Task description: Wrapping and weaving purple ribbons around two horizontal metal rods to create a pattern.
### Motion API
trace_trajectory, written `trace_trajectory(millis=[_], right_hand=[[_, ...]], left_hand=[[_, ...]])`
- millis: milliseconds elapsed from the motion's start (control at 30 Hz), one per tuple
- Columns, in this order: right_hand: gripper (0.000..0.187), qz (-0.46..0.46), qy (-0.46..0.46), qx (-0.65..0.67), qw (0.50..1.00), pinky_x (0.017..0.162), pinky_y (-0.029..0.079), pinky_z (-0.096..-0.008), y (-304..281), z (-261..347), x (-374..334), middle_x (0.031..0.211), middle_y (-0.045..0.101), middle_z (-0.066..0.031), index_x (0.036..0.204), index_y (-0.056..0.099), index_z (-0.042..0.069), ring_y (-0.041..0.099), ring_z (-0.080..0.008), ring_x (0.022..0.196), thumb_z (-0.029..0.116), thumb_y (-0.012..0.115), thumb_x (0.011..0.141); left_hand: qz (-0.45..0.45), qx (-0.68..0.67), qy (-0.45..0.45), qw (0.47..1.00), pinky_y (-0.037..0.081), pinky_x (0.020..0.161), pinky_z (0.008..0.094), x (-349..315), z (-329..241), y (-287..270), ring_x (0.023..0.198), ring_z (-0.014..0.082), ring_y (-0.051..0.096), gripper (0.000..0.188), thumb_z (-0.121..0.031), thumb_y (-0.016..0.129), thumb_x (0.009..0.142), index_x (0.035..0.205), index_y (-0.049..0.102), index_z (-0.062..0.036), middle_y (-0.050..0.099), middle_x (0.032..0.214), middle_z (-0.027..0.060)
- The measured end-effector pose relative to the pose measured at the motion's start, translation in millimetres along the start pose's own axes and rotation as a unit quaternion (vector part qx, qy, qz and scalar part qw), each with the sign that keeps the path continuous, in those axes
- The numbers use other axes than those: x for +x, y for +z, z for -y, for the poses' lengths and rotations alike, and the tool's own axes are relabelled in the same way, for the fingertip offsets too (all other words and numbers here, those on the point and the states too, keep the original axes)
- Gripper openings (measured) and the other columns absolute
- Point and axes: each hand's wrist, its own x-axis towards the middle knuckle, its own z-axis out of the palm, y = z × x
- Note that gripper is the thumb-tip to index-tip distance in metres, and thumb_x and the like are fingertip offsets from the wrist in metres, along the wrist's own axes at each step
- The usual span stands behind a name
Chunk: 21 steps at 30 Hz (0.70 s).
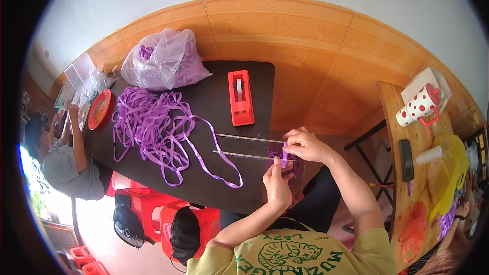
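Note:
Two thin twisted metal rods, a far rod (244, 138) and a near rod (239, 155), jut out side by side past the right edge of the dark table. A short purple ribbon piece (284, 154) spans their right ends. My right hand (307, 145) pinches this ribbon by the far rod. At the near rod's end, the fingers of my left hand (278, 187) close on the ribbon's lower part. Below the rods, partly hidden by my hands, lies a heap of purple ribbon bits (275, 153). A loose tangle of purple ribbon (147, 127) spreads over the table.
A red tape dispenser (241, 114), a clear bag of ribbon (165, 61) and a red plate (100, 109) sit on the dark table (224, 201). Red stools (168, 224) stand below. Right, a wooden table bears a dotted cup (418, 107) and a phone (406, 160). Other people work left and lower right.

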Motion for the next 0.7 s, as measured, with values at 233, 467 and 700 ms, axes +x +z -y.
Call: trace_trajectory(millis=[233,467,700], right_hand=[[0.026,-0.041,0.017,-0.066,0.997,0.088,0.032,-0.0444,6.5,4.4,2.6,0.108,0.062,-0.0061,0.068,0.066,0.008,0.047,-0.0253,0.104,0.032,0.068,0.079],[0.034,-0.103,0.063,-0.159,0.980,0.071,0.034,-0.0426,11.4,28.2,2.4,0.064,0.059,-0.0037,0.056,0.061,0.007,0.053,-0.0239,0.081,0.035,0.072,0.072],[0.034,-0.122,0.082,-0.162,0.976,0.068,0.034,-0.0435,13.1,38.1,6.4,0.047,0.052,-0.0083,0.051,0.060,0.006,0.056,-0.0266,0.073,0.033,0.072,0.069]], left_hand=[[-0.011,-0.010,0.002,1.000,0.043,0.064,0.0246,-1.6,-1.9,4.2,0.080,0.0111,0.060,0.027,-0.030,0.056,0.094,0.090,0.063,-0.0040,0.066,0.086,0.0057],[0.009,0.011,-0.004,1.000,0.043,0.069,0.0292,0.7,0.4,-0.2,0.087,0.0142,0.061,0.018,-0.024,0.054,0.093,0.097,0.061,-0.0074,0.065,0.093,0.0048],[-0.001,-0.027,-0.012,1.000,0.042,0.065,0.0242,-1.4,-3.5,3.1,0.082,0.0104,0.059,0.017,-0.021,0.056,0.092,0.093,0.062,-0.0052,0.064,0.087,0.0035]])
